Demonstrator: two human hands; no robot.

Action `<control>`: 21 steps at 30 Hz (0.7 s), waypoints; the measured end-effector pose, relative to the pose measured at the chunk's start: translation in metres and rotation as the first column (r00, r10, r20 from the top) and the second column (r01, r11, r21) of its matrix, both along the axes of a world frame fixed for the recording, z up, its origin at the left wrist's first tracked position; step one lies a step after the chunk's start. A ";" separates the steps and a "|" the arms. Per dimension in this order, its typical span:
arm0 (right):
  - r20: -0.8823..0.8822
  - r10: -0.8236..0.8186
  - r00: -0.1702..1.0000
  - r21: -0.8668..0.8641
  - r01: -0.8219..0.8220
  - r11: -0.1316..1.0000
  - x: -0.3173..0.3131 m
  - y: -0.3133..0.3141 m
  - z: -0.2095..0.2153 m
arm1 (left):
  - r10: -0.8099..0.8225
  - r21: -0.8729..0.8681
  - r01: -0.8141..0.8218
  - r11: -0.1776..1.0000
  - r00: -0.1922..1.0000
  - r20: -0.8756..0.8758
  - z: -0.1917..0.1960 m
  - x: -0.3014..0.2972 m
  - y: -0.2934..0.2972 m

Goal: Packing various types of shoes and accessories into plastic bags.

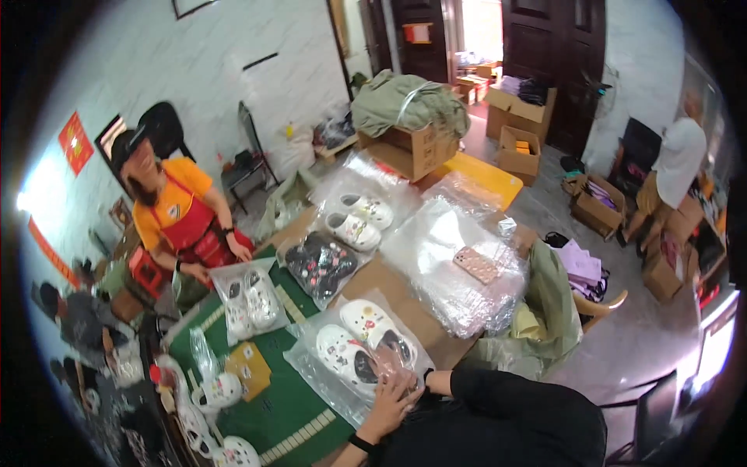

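Note:
White clogs (346, 350) with colourful charms lie side by side in a clear plastic bag (311, 356) on the green table. At the bag's near right end, my left hand (391, 398) has its fingers closed on the plastic. My right hand (387, 363) is beside it at the heel end of the clogs, partly covered by plastic and blurred, so its fingers are hard to read. Farther off lie bagged black clogs (319, 265), bagged white clogs (359, 222) and another bagged white pair (253, 300).
A stack of clear plastic bags (443, 265) with a patterned phone (476, 265) on it covers the right side. Loose white clogs (218, 391) and a yellow card (249, 371) are at left. A co-worker (183, 206) in a red apron stands across the table. Cardboard boxes (517, 152) stand behind.

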State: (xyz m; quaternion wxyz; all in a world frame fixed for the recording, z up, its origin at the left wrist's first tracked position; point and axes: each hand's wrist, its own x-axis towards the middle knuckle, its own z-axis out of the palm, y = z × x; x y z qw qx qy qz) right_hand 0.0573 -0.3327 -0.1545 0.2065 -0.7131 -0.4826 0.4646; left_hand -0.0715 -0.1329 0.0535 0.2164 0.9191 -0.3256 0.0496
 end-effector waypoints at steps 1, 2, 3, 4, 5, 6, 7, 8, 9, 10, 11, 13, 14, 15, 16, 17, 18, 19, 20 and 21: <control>0.044 -0.086 0.995 0.038 0.084 0.996 0.022 0.101 0.030 | 0.056 -0.019 -0.055 0.998 0.998 0.021 0.000 0.004 -0.005; 0.080 -0.137 0.987 0.072 0.131 0.989 0.027 0.120 0.035 | 0.147 -0.045 -0.145 0.988 0.989 0.034 -0.004 0.001 -0.004; 0.114 -0.170 0.979 0.102 0.159 0.982 0.017 0.126 0.032 | 0.145 -0.034 -0.144 0.989 0.989 0.038 -0.007 -0.003 0.002; 0.151 -0.208 0.966 0.133 0.188 0.973 0.027 0.127 0.032 | 0.329 -0.025 -0.329 0.944 0.944 0.021 -0.010 -0.005 0.006; 0.186 -0.243 0.952 0.164 0.214 0.963 0.012 0.112 0.029 | 0.504 -0.013 -0.504 0.864 0.864 0.007 -0.013 -0.008 0.010; 0.223 -0.282 0.933 0.197 0.240 0.951 0.001 0.120 0.023 | 0.644 0.089 -0.641 0.762 0.765 0.005 -0.017 -0.008 0.010; 0.259 -0.317 0.912 0.233 0.260 0.937 0.011 0.108 0.022 | 0.643 0.091 -0.642 0.762 0.766 0.022 -0.027 -0.010 0.013; 0.291 -0.352 0.890 0.270 0.276 0.922 0.007 0.114 0.021 | 0.662 -0.142 -0.691 0.709 0.721 -0.204 -0.041 -0.014 0.019; 0.322 -0.394 0.861 0.308 0.298 0.903 0.003 0.110 0.015 | 0.596 -0.347 -0.730 0.589 0.682 -0.423 -0.053 -0.016 0.024; 0.349 -0.425 0.835 0.346 0.306 0.887 0.004 0.111 0.013 | 0.578 -0.309 -0.739 0.599 0.666 -0.471 -0.062 -0.021 0.031; 0.371 -0.460 0.807 0.385 0.317 0.867 0.005 0.120 0.014 | 0.559 -0.268 -0.744 0.612 0.647 -0.519 -0.075 -0.029 0.038; 0.403 -0.508 0.761 0.460 0.312 0.831 0.014 0.119 0.015 | 0.611 -0.255 -0.684 0.683 0.727 -0.312 -0.101 -0.034 0.054; 0.416 -0.531 0.738 0.490 0.309 0.815 0.014 0.121 0.016 | 0.637 -0.076 -0.758 0.648 0.593 -0.493 -0.092 -0.031 0.055; 0.430 -0.547 0.718 0.521 0.298 0.800 0.009 0.122 0.014 | 0.653 0.111 -0.788 0.605 0.412 -0.635 -0.078 -0.030 0.052; 0.443 -0.569 0.693 0.549 0.292 0.783 0.012 0.115 0.014 | 0.637 0.042 -0.740 0.671 0.547 -0.543 -0.071 -0.029 0.049; 0.457 -0.586 0.669 0.577 0.278 0.767 -0.001 0.096 -0.005 | 0.650 0.036 -0.755 0.655 0.539 -0.536 -0.076 -0.031 0.050; 0.473 -0.586 0.658 0.605 0.241 0.759 -0.003 0.051 -0.032 | 0.552 -0.074 -0.686 0.723 0.639 -0.535 -0.084 -0.040 0.054; 0.483 -0.606 0.632 0.631 0.230 0.741 -0.003 0.046 -0.035 | 0.424 -0.178 -0.579 0.796 0.743 -0.518 -0.089 -0.039 0.056; 0.489 -0.633 0.600 0.655 0.227 0.721 -0.003 0.040 -0.040 | 0.429 -0.180 -0.583 0.792 0.742 -0.515 -0.089 -0.037 0.056; 0.491 -0.663 0.565 0.679 0.228 0.698 0.007 0.038 -0.034 | 0.407 -0.159 -0.556 0.816 0.747 -0.526 -0.087 -0.036 0.055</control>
